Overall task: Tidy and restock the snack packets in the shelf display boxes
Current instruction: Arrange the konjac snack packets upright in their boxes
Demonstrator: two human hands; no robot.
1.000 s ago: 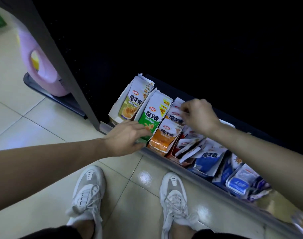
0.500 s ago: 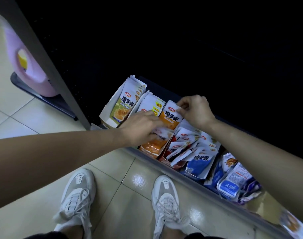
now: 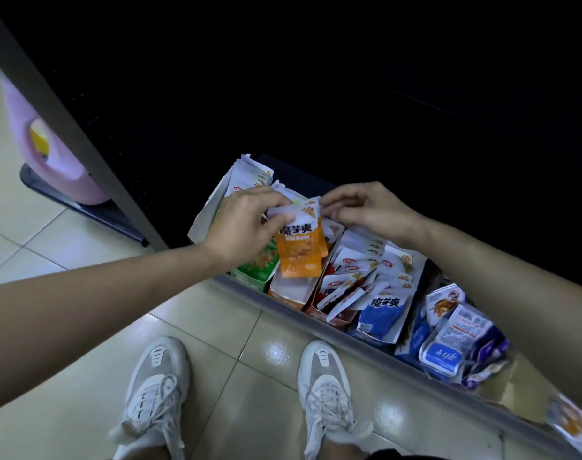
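One orange packet point(image 3: 299, 254) (white top), pinched by left hand point(image 3: 246, 224), right hand point(image 3: 365, 210)

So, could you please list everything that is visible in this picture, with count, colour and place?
orange packets: small bunch, orange and white, lifted above the orange box
orange box: one, orange, third from the left on the shelf
green box: one, green, left of the orange box
white box: one, white, far left, packets upright inside
red box: one, red, right of the orange box, packets lying untidily
blue packets: several, blue and white, right end
shelf rail: one, grey, front edge
pink jug: one, pink, far left behind the post
shoes: two, pale grey, on the tiled floor
left hand: one, pinches the bunch's top
right hand: one, pinches the same top
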